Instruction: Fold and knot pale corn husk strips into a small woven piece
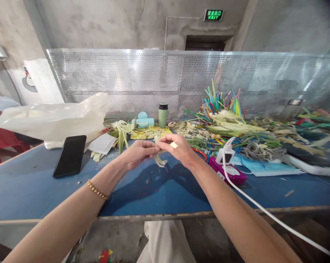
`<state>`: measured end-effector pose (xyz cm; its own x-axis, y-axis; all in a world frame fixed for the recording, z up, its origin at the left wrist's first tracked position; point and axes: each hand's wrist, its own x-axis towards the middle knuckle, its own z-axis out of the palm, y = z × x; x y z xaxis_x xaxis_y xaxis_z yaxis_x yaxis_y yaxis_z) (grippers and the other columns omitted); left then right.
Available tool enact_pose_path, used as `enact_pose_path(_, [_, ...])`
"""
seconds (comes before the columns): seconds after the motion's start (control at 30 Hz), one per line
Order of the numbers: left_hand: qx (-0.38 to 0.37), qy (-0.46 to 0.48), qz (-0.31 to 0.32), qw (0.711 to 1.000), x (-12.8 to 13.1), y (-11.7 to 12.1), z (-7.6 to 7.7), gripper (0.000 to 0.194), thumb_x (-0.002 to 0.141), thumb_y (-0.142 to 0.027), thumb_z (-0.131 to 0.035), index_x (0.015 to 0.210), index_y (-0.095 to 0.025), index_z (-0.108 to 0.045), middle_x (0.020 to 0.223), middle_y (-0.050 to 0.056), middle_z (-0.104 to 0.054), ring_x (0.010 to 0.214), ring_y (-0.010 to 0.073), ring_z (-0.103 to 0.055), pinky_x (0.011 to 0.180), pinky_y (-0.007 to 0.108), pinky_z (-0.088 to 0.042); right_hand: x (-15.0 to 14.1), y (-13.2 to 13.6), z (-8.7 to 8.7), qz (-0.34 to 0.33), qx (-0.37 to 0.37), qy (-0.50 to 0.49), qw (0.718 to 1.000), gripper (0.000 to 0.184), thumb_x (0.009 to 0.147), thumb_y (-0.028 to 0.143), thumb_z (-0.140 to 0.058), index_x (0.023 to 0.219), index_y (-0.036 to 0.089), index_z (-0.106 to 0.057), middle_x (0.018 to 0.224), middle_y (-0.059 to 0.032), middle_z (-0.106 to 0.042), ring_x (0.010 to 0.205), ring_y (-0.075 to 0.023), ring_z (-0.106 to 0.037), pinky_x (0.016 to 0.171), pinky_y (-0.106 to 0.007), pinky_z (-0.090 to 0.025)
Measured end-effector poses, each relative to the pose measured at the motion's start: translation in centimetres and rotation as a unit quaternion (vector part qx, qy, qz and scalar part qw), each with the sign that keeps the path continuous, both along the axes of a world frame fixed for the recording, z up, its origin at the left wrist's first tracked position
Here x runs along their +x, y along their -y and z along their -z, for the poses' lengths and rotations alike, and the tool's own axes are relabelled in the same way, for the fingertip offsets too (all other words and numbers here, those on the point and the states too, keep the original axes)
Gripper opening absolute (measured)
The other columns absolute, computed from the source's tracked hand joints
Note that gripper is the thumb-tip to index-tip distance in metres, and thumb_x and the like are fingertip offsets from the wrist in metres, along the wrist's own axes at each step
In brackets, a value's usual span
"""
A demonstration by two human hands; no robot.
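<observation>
Above the blue tabletop (143, 197), my two hands meet fingertip to fingertip. Pale strips of corn husk (160, 160) run between them, one end curling down below the fingers and a bit sticking up above. My left hand (139, 153) pinches the husk strip from the left, thumb against forefinger. From the other side my right hand (178, 148) pinches it too, with a small pale yellow piece showing by its fingers. Part of the strip is hidden behind the fingertips. More green-white husk (123, 131) lies just behind my left hand.
A black phone (70, 156), white paper (102, 143) and a large plastic bag (58, 117) lie left. Behind stands a green bottle (162, 116). To the right are a purple power strip (236, 176) with a white cable, a blue mask (271, 168), colourful pipe cleaners (219, 102) and husks.
</observation>
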<state>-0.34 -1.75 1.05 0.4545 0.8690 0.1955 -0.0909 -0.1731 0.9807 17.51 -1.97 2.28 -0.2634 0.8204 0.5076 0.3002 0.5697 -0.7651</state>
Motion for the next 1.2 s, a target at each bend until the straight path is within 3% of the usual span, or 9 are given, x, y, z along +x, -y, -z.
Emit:
enact_pose_path(0.13, [-0.004, -0.008, -0.007, 1.000, 0.1, 0.0, 0.0, 0.025, 0.061, -0.031, -0.084, 0.072, -0.010, -0.075, 0.066, 0.003, -0.060, 0.059, 0.0091, -0.044, 0.056, 0.026, -0.033, -0.4, 0.2, -0.1, 0.033, -0.011, 0.003, 0.999, 0.018, 0.073, 0.033, -0.069, 0.070, 0.015, -0.069, 0.069, -0.0010, -0.063, 0.063, -0.0120, -0.050, 0.059, -0.024, -0.039])
enact_pose_path(0.4, [0.013, -0.043, 0.005, 0.999, 0.2, 0.2, 0.1, 0.025, 0.061, -0.031, -0.084, 0.071, -0.010, -0.076, 0.063, 0.004, -0.062, 0.059, 0.0100, -0.045, 0.055, 0.026, -0.030, -0.7, 0.5, -0.1, 0.023, -0.039, -0.011, 0.999, 0.016, 0.072, 0.031, -0.069, 0.069, 0.016, -0.068, 0.065, 0.0002, -0.059, 0.058, -0.0110, -0.047, 0.053, -0.023, -0.035])
enact_pose_path(0.6, [0.013, -0.075, 0.006, 0.997, 0.0, 0.0, 0.1, 0.022, 0.061, -0.029, -0.084, 0.065, -0.010, -0.075, 0.062, 0.006, -0.064, 0.057, 0.0106, -0.047, 0.055, 0.026, -0.032, -0.8, 0.2, 0.2, -0.003, 0.001, 0.003, 1.000, 0.017, 0.075, 0.029, -0.068, 0.064, 0.017, -0.064, 0.067, 0.0005, -0.060, 0.062, -0.0117, -0.050, 0.056, -0.024, -0.036])
enact_pose_path(0.7, [0.003, -0.061, 0.009, 0.998, 0.1, -0.1, 0.2, 0.023, 0.060, -0.029, -0.085, 0.064, -0.009, -0.074, 0.061, 0.005, -0.063, 0.056, 0.0101, -0.048, 0.054, 0.026, -0.034, -0.7, 0.0, 0.2, 0.018, 0.045, 0.046, 0.998, 0.016, 0.079, 0.028, -0.066, 0.066, 0.017, -0.066, 0.070, -0.0006, -0.063, 0.065, -0.0133, -0.054, 0.061, -0.025, -0.040])
enact_pose_path(0.77, [-0.010, -0.023, -0.009, 1.000, 0.2, -0.2, 0.3, 0.024, 0.059, -0.029, -0.086, 0.062, -0.009, -0.072, 0.058, 0.004, -0.062, 0.055, 0.0097, -0.049, 0.055, 0.025, -0.036, -0.6, -0.1, 0.2, 0.075, 0.117, 0.077, 0.987, 0.016, 0.082, 0.029, -0.065, 0.070, 0.018, -0.067, 0.075, -0.0029, -0.066, 0.071, -0.0157, -0.057, 0.068, -0.028, -0.043])
enact_pose_path(0.9, [-0.034, 0.094, -0.090, 0.991, 0.0, -0.6, 0.0, 0.022, 0.061, -0.024, -0.085, 0.062, -0.009, -0.069, 0.059, 0.002, -0.061, 0.054, 0.0079, -0.051, 0.055, 0.022, -0.040, -0.2, 0.0, -0.1, 0.246, 0.288, 0.090, 0.921, 0.021, 0.088, 0.036, -0.060, 0.081, 0.018, -0.068, 0.089, -0.0081, -0.066, 0.088, -0.0213, -0.058, 0.084, -0.035, -0.043])
enact_pose_path(0.97, [-0.056, 0.134, -0.112, 0.983, -0.2, -0.8, -0.2, 0.017, 0.066, -0.019, -0.082, 0.064, -0.009, -0.068, 0.060, 0.002, -0.061, 0.053, 0.0070, -0.051, 0.054, 0.021, -0.041, -0.2, 0.1, -0.1, 0.266, 0.311, 0.093, 0.908, 0.024, 0.090, 0.039, -0.057, 0.082, 0.018, -0.067, 0.089, -0.0078, -0.065, 0.087, -0.0209, -0.057, 0.084, -0.035, -0.043])
enact_pose_path(1.07, [-0.101, 0.167, -0.124, 0.973, -0.4, -0.9, -0.4, 0.010, 0.074, -0.010, -0.074, 0.067, -0.009, -0.068, 0.061, 0.003, -0.062, 0.053, 0.0075, -0.055, 0.057, 0.020, -0.046, -0.5, 0.1, 0.2, 0.240, 0.273, 0.089, 0.927, 0.027, 0.089, 0.043, -0.058, 0.089, 0.018, -0.066, 0.087, -0.0067, -0.065, 0.079, -0.0182, -0.059, 0.077, -0.031, -0.045])
enact_pose_path(1.2, [-0.135, 0.175, -0.113, 0.969, -0.2, -0.8, -0.4, 0.011, 0.081, -0.002, -0.065, 0.072, -0.007, -0.069, 0.069, 0.007, -0.067, 0.060, 0.0095, -0.062, 0.063, 0.020, -0.051, -0.4, -0.4, 0.3, 0.242, 0.135, 0.064, 0.959, 0.033, 0.087, 0.048, -0.058, 0.090, 0.016, -0.065, 0.076, -0.0056, -0.068, 0.069, -0.0175, -0.061, 0.067, -0.028, -0.044])
